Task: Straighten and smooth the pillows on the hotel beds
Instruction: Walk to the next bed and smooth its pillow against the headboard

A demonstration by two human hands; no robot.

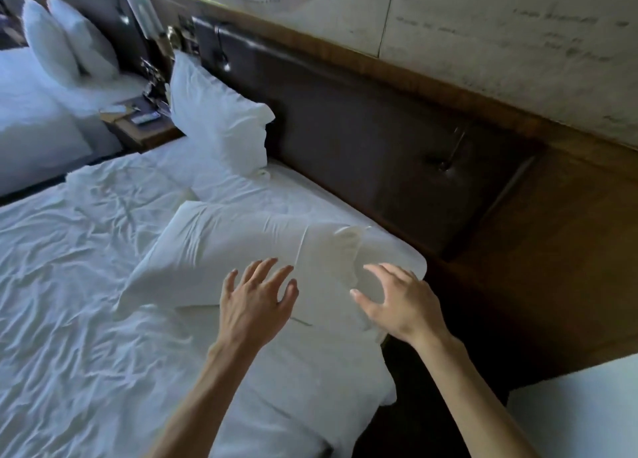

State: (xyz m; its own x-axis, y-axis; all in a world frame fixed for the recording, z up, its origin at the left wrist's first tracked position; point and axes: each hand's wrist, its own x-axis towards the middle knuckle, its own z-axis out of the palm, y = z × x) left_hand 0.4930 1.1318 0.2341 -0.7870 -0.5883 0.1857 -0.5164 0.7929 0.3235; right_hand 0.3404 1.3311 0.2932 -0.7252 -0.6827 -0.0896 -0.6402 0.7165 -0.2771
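A white pillow (214, 250) lies flat and slightly askew near the head corner of the near bed (69, 302). Its open end (345, 250) points toward the bed's right edge. My left hand (257, 302) hovers over the pillow's near edge, fingers spread, holding nothing. My right hand (397, 302) hovers beside the pillow's open end with fingers apart and curved, also holding nothing. A second white pillow (217, 119) stands upright against the dark headboard (362, 140). On the far bed (31, 119), two more white pillows (65, 43) lean upright together.
The near bed's sheet is wrinkled. A wooden nightstand (145, 129) with small items stands between the beds. To the right of the bed is a dark gap (431, 371) and a wooden ledge (569, 250). A white surface (580, 416) shows at the lower right.
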